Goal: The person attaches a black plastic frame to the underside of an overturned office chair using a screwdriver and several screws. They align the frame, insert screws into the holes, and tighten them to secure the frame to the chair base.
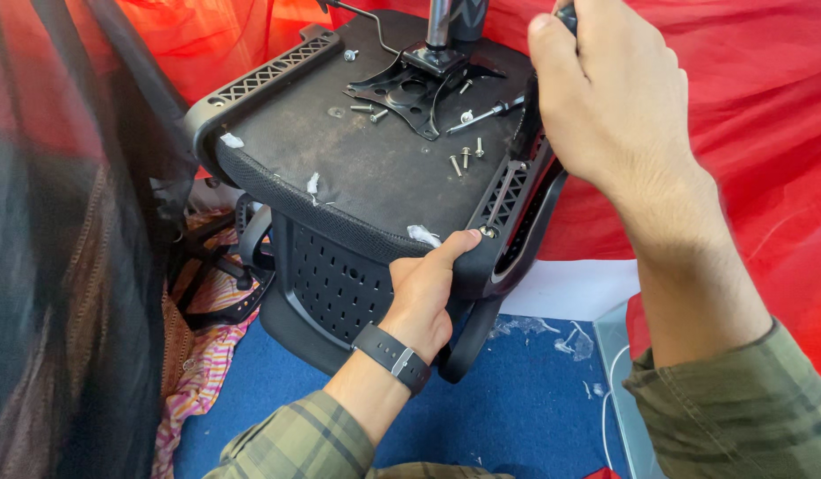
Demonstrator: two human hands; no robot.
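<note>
Red cloth [748, 106] hangs behind the work, blue mat [526, 399] underfoot; an office chair seat [366, 168] lies upturned, its dark underside facing up. Landmark is the metal mounting plate [410, 89] with its post rising from the far middle of that underside. Loose screws [466, 158] lie scattered just right of and nearer than the plate; one more sits left of it by the far armrest bracket [268, 66]. A screwdriver [486, 113] lies just right of the plate, tip pointing toward it, long axis running left-right with a slight tilt. Left hand [424, 297], watch on the wrist, is clamped on the seat's near rim, well nearer than the plate, thumb pressed up beside a bolt hole in the right armrest bracket [513, 200]. Right hand [606, 98] is closed around a dark handle at the top, right of the plate; what it drives is hidden. Judging by the loose screws, fastening looks partly done or undone; which, I cannot tell. Seat's long axis runs from near left to far right, the near corner hanging over the backrest [339, 284].
</note>
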